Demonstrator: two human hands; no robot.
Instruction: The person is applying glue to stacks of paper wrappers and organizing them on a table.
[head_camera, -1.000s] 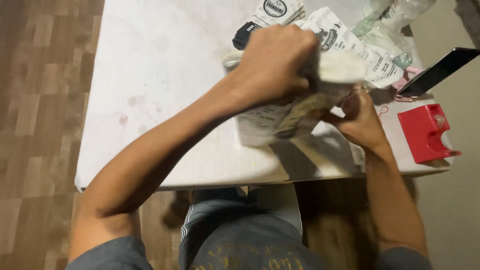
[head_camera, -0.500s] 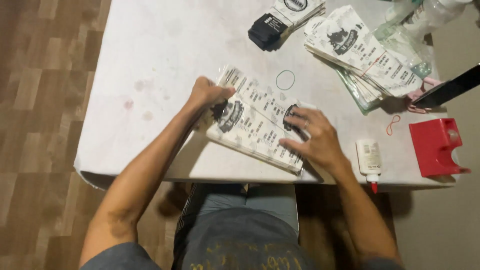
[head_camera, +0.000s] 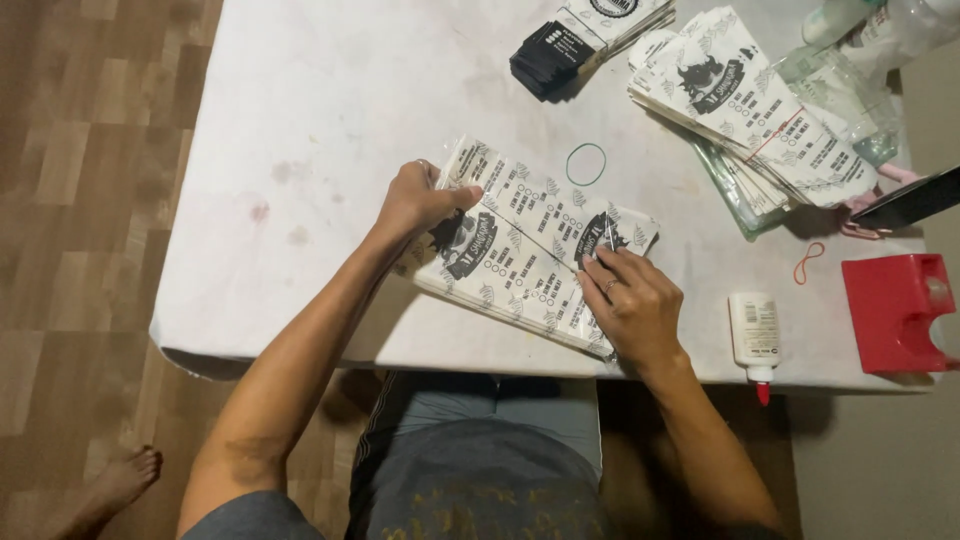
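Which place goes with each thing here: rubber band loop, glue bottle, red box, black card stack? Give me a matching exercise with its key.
Things:
1. green rubber band
2. glue bottle
3. red box
4. black card stack

Places:
A. far side of the table, top centre of the view
B. lying at the near table edge, red tip pointing off it
C. flat on the table just beyond the printed bags under the hands
D. near right corner of the table

Pairs: 1-C, 2-B, 3-D, 4-A
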